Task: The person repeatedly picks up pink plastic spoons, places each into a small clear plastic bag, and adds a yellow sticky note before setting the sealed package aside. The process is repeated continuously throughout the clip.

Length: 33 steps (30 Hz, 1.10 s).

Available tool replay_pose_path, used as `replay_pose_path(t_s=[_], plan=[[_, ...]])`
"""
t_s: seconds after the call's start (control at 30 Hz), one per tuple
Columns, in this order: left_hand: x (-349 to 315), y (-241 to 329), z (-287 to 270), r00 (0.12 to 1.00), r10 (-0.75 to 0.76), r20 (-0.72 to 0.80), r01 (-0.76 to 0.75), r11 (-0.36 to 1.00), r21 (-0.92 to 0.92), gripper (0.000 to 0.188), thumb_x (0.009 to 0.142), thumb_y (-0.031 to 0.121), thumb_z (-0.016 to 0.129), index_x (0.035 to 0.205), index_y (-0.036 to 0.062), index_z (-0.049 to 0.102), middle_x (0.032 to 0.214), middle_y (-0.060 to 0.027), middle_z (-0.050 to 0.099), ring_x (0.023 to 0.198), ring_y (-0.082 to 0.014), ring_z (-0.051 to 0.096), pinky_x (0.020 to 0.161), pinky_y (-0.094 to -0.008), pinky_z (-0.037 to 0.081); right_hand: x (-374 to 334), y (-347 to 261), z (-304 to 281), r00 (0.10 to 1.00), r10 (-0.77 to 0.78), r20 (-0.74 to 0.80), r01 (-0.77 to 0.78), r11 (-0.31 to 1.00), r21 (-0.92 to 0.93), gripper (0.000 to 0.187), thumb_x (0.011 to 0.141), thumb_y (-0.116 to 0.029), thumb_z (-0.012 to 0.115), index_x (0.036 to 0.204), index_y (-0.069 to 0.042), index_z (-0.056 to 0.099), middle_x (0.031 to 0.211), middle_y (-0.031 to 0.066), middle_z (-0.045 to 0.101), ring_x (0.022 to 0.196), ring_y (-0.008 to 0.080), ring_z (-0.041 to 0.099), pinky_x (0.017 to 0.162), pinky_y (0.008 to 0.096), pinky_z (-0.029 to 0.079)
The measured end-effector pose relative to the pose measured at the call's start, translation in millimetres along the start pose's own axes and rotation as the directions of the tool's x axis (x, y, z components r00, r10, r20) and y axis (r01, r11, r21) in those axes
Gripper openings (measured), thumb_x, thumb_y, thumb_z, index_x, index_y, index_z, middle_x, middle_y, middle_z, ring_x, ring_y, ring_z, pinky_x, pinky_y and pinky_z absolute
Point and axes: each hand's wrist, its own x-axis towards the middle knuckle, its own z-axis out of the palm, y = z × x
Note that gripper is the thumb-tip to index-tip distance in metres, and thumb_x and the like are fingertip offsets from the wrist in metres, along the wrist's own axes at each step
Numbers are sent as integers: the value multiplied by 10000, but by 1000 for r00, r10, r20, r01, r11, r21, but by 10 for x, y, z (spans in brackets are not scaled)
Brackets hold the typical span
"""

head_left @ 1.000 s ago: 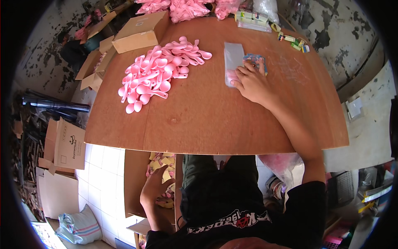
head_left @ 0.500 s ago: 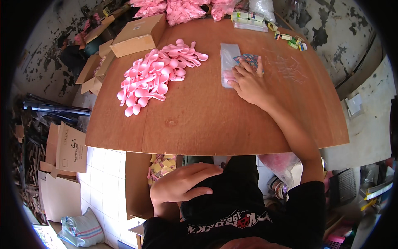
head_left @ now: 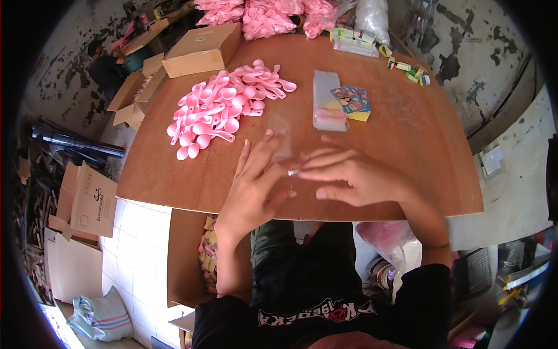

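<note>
A faint, motion-smeared clear plastic bag shows above the meeting fingertips of both hands, over the front of the wooden table. My right hand comes in from the right, its fingertips at the bag's near end beside a small white glint; exactly how they grip is unclear. My left hand faces it, palm inward, fingers stretched and thumb apart. Beyond them lies a stack of clear bags, with blue-and-yellow printed cards overlapping its right side. A heap of pink spoons covers the table's left part.
A closed cardboard box stands at the far left of the table. Pink filled bags line the back, near packs of clear sleeves and small boxes. An open carton stands under the front edge. Another person sits far left.
My right hand has left the cards and bag stack and come toward me. My left hand has risen from my lap to meet it, and a clear bag now shows between them.
</note>
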Motion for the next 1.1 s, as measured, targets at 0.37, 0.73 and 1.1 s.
replay_pose_path(t_s=[0.37, 0.73, 1.1], plan=[[-161, -142, 293, 895, -445, -35, 255, 574, -778, 136, 864, -35, 737, 994, -53, 701, 860, -113, 746, 784, -160, 731, 711, -259, 568, -213, 1481, -108, 864, 88, -495, -312, 866, -390, 282, 883, -37, 665, 1163, -50, 698, 1165, 143, 701, 1090, 318, 660, 944, 417, 514], [-223, -323, 332, 801, -599, 12, 290, 369, -883, 247, 884, -31, 726, 1121, -53, 661, 931, -83, 740, 880, -90, 675, 769, -217, 527, -338, 1508, -148, 600, 358, -716, -599, 794, -105, 124, 863, -114, 714, 966, -51, 744, 922, 118, 727, 813, 255, 696, 749, 335, 534], [-202, -311, 371, 832, -545, 100, 343, 365, -865, 295, 883, -32, 722, 1165, -59, 641, 921, -90, 748, 782, -81, 677, 685, -224, 563, 184, 39, -37, 678, 216, -702, -73, 971, 228, 142, 949, -100, 688, 977, 38, 706, 882, 41, 705, 804, 73, 617, 722, 223, 484]])
